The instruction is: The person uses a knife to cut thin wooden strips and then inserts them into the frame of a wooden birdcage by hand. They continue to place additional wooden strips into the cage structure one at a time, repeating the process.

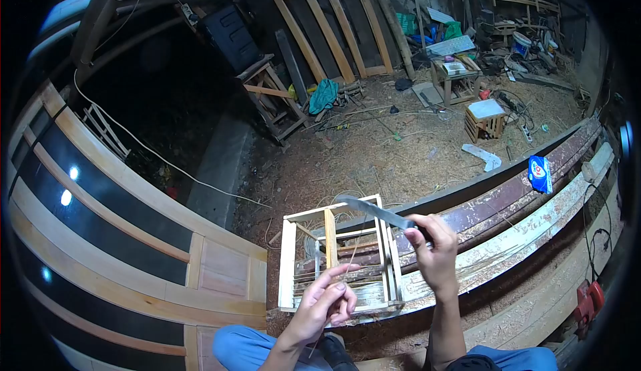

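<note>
"Hands?"
"Right hand [437, 247] grips a long grey metal knife [377, 212]; left hand [325, 304] pinches a thin brown strip [354, 254] above the pale wooden frame [287, 264]."
"Risk?"
"Strip's so thin, knife might skid, nick left hand."
"Surface, room?"
"Scuffed maroon-and-white planks [484, 264] beside the frame, shavings-littered dirt floor [300, 170], panelled wooden door [224, 264] leftward."

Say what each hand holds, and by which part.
The right hand grips a knife by its handle; the left hand pinches a thin strip partway along.
</note>
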The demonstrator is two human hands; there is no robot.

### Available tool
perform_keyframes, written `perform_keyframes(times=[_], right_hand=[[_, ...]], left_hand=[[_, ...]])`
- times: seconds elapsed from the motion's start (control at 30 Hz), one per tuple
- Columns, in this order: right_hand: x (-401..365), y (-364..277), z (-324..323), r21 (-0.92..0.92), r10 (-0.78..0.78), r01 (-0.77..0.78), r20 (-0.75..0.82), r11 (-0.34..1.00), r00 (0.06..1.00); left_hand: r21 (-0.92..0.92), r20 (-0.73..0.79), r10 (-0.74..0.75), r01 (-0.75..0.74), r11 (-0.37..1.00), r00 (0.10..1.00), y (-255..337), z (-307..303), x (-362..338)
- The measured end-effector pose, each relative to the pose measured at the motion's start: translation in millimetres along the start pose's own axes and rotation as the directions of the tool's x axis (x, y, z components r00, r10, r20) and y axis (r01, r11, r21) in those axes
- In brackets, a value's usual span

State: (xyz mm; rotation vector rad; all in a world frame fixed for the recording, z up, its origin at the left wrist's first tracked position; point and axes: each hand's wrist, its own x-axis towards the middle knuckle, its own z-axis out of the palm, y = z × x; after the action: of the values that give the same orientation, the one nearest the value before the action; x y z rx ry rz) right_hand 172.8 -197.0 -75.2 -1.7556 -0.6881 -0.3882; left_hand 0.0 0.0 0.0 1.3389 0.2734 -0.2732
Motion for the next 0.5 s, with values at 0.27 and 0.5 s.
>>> perform_keyframes(times=[0.27, 0.5], right_hand=[[-4, -55, 19, 0.273, 0.182, -0.193, 0.065, 0.943, 0.981], [-1, -50, 11, 0.253, 0.111, -0.104, -0.014, 0.962, 0.994]], left_hand=[[-0.176, -0.131, 0.159, -0.181, 0.968, 0.978, -1, 0, 7], [-0.104, -0.216, 0.263, -0.29, 0.951, 0.94, -6, 9, 11]])
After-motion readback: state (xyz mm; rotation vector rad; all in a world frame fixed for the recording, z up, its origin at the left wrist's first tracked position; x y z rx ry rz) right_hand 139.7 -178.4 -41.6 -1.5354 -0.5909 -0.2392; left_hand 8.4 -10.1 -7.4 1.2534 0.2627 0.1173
